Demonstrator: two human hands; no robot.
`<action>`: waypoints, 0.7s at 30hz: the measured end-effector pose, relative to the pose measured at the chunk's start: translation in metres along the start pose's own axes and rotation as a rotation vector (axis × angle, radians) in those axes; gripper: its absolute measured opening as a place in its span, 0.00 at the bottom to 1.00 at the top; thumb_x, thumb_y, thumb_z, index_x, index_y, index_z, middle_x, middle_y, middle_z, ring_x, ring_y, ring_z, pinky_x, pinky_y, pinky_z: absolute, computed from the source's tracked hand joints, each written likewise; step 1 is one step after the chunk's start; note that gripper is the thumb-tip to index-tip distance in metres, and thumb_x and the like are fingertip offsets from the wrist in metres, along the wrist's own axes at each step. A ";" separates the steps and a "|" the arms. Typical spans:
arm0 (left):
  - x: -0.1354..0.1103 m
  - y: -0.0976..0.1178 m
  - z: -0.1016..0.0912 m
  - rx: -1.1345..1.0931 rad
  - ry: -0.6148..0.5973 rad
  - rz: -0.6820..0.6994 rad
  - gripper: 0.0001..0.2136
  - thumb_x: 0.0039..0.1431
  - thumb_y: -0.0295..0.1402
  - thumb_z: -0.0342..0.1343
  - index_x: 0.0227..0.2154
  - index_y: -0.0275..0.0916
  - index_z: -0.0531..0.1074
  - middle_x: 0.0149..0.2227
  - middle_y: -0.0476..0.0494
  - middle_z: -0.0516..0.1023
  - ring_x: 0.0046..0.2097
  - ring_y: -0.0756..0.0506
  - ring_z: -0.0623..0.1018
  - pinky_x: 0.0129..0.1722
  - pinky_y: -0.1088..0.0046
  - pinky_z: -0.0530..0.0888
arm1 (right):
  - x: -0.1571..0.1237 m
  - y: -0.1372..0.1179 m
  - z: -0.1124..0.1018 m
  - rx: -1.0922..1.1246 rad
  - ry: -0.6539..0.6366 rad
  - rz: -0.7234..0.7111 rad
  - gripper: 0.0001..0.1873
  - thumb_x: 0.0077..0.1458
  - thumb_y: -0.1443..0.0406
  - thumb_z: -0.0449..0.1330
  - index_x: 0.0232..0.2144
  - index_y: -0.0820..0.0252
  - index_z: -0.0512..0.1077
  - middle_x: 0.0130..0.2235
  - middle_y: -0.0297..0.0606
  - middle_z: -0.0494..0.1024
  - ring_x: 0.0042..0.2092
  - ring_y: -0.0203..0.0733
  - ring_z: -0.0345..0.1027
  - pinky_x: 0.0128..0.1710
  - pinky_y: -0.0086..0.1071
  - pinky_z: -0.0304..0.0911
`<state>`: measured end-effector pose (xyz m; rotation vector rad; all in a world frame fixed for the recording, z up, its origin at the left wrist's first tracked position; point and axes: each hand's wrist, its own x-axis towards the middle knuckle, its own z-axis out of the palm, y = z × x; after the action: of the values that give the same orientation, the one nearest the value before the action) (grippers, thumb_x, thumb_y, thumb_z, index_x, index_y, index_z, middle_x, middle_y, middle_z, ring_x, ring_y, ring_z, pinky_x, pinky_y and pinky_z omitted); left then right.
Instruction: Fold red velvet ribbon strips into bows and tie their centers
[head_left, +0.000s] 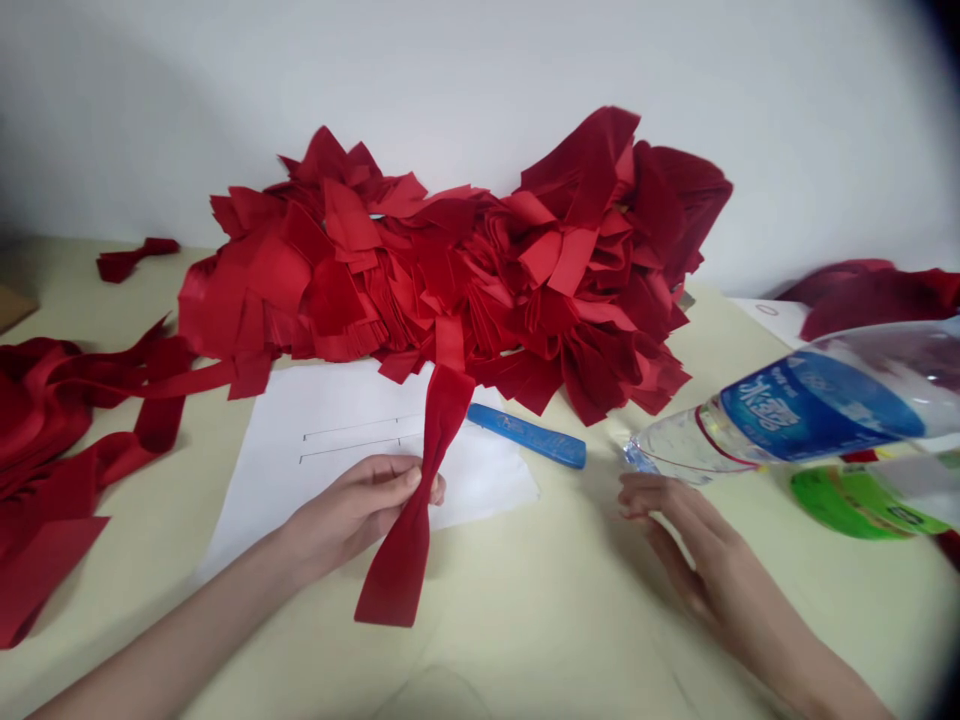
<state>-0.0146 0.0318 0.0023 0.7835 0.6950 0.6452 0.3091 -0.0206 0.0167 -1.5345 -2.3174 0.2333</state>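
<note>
My left hand pinches a red fabric strip at its narrow waist, and the strip flares out above and below my fingers. The strip lies over a white paper sheet marked with thin drawn lines. My right hand rests open on the table, holding nothing, just below the neck of a clear plastic water bottle with a blue label. The bottle lies on its side, and its cap is barely visible.
A large heap of cut red fabric pieces stands against the white wall. More red cloth lies at the left, with a small red piece behind it. A blue plastic case lies beside the paper, and a green-labelled bottle sits at right.
</note>
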 end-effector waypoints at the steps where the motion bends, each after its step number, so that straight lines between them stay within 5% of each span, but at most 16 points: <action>1: 0.000 0.000 0.000 0.001 0.006 0.004 0.11 0.61 0.34 0.50 0.26 0.36 0.72 0.30 0.46 0.67 0.29 0.51 0.62 0.28 0.75 0.59 | 0.000 -0.003 -0.002 0.077 -0.025 0.055 0.04 0.61 0.66 0.47 0.37 0.57 0.61 0.34 0.41 0.71 0.35 0.42 0.67 0.33 0.35 0.64; 5: -0.002 -0.002 0.003 0.013 0.050 0.012 0.10 0.59 0.35 0.52 0.27 0.36 0.73 0.31 0.46 0.69 0.31 0.51 0.64 0.29 0.76 0.61 | 0.012 -0.021 -0.010 0.283 -0.112 0.184 0.05 0.61 0.62 0.47 0.34 0.55 0.61 0.26 0.33 0.66 0.24 0.36 0.59 0.21 0.28 0.56; 14: -0.004 -0.002 0.014 0.025 0.125 0.059 0.10 0.58 0.36 0.55 0.25 0.35 0.72 0.25 0.51 0.67 0.27 0.53 0.63 0.28 0.78 0.60 | 0.089 -0.099 0.004 0.637 -0.348 -0.095 0.09 0.62 0.64 0.48 0.32 0.58 0.65 0.27 0.30 0.65 0.26 0.31 0.55 0.25 0.25 0.53; 21: -0.009 -0.003 0.018 0.146 0.316 0.096 0.11 0.56 0.39 0.55 0.24 0.38 0.69 0.22 0.54 0.65 0.24 0.54 0.60 0.24 0.77 0.55 | 0.110 -0.107 0.029 0.728 -0.327 -0.003 0.07 0.60 0.63 0.50 0.34 0.58 0.68 0.28 0.30 0.69 0.28 0.32 0.59 0.27 0.27 0.54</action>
<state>-0.0060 0.0165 0.0123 0.8622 1.0055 0.8220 0.1680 0.0391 0.0465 -1.1676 -2.0796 1.2469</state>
